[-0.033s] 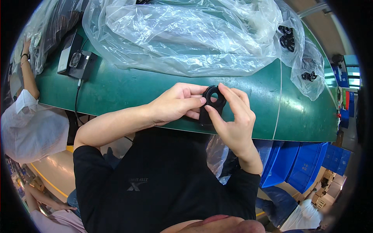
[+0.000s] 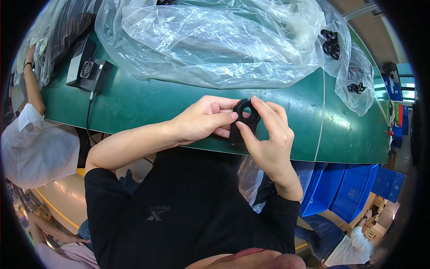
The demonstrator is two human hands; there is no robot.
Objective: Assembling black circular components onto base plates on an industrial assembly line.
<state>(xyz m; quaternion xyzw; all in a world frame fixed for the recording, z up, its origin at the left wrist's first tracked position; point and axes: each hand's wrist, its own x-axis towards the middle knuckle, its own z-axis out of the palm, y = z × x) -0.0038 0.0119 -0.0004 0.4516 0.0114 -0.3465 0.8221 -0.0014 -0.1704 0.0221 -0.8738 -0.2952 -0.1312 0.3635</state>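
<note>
Both my hands grip a black part [image 2: 236, 135] with a ring-shaped head around a round hole and a flat, straight lower end. They hold it over the front edge of the green table. My left hand [image 2: 209, 117] pinches the ring from the left, its thumb on the rim. On the other side, my right hand [image 2: 272, 130] has its index finger on the top of the ring and its thumb lower down near the hole. My fingers cover parts of the piece's sides, and its back is hidden.
Large clear plastic bags [image 2: 215, 45] lie across the back of the green table [image 2: 156, 105]. Smaller bags with black parts [image 2: 331, 47] sit at the right. A black device [image 2: 95, 74] with a cable stands at left. Blue bins [image 2: 354, 190] are at lower right. Other people are nearby.
</note>
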